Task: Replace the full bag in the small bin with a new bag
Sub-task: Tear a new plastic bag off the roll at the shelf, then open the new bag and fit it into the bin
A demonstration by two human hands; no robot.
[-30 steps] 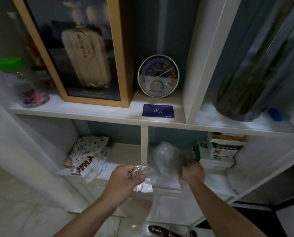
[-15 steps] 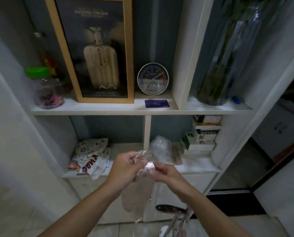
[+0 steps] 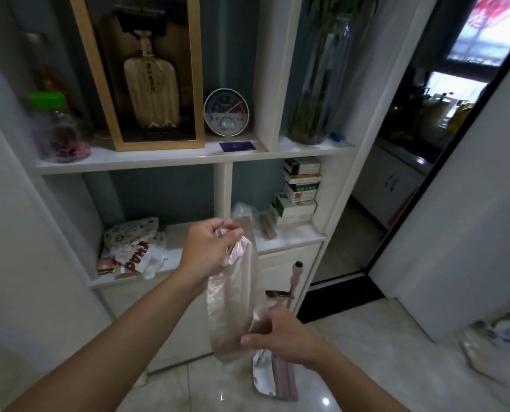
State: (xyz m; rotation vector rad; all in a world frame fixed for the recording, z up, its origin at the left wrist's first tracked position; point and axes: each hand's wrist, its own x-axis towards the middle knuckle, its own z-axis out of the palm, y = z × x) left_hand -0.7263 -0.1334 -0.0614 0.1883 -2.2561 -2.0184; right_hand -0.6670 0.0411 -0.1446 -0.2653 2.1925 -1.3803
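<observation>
The left hand pinches the top of a folded clear new bag, which hangs in front of the shelving unit; the right hand pinches its lower part. The step looks like unfolding the fresh liner; next, finding and spreading its mouth. The small bin is out of view.

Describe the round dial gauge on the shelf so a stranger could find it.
On the white shelving unit, look at the upper shelf. The round dial gauge stands right of the gold-framed bottle box, behind a blue card. It is the only round, white-rimmed thing there.
</observation>
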